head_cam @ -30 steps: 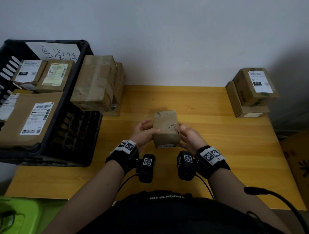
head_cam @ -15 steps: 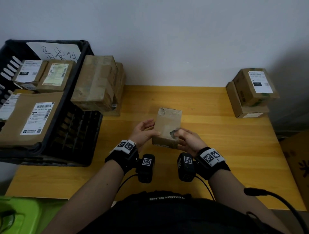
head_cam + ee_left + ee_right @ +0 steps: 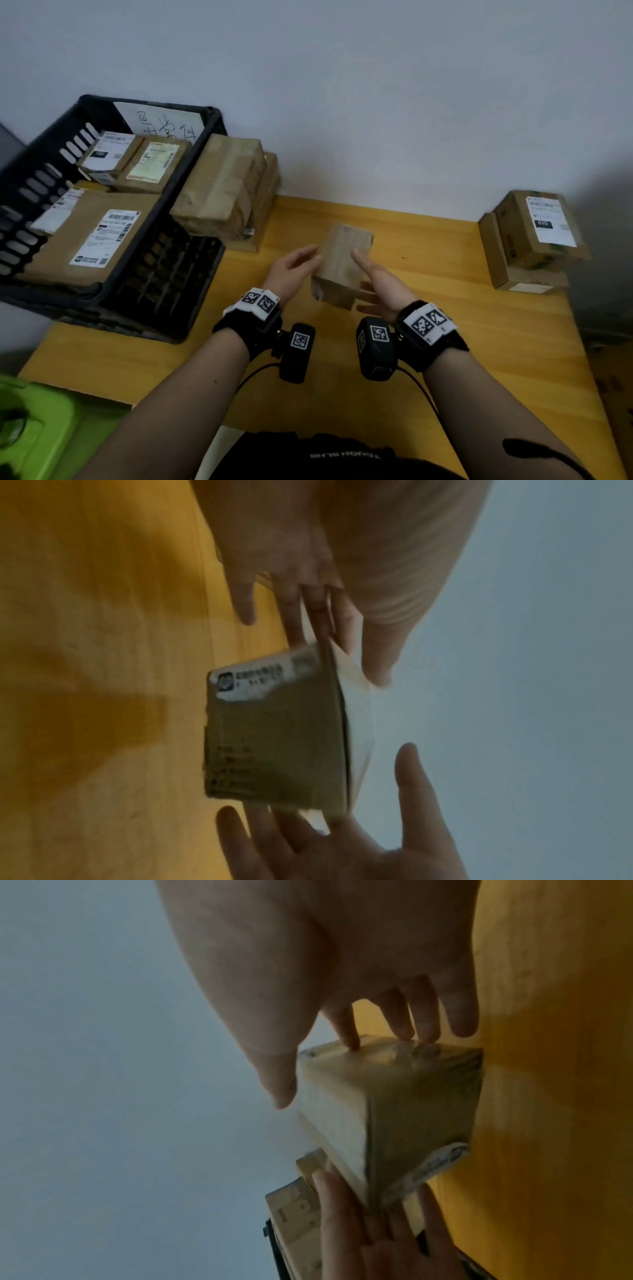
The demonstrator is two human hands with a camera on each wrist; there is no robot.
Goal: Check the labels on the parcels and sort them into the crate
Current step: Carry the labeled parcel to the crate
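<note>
yellow tabletop (image 3: pixel 445 308) is carrying a black crate (image 3: pixel 191 219) far left. small parcel (image 3: pixel 340 265) is hovering mid-table, long axis running away from the body, label end (image 3: pixel 253 681) low and near. left hand (image 3: pixel 291 270) and right hand (image 3: pixel 380 287) are flanking it, fingers (image 3: pixel 346 1026) straight, pressing its sides. left hand is sitting nearer the crate.

Head overview; blurry close wrist views
</note>
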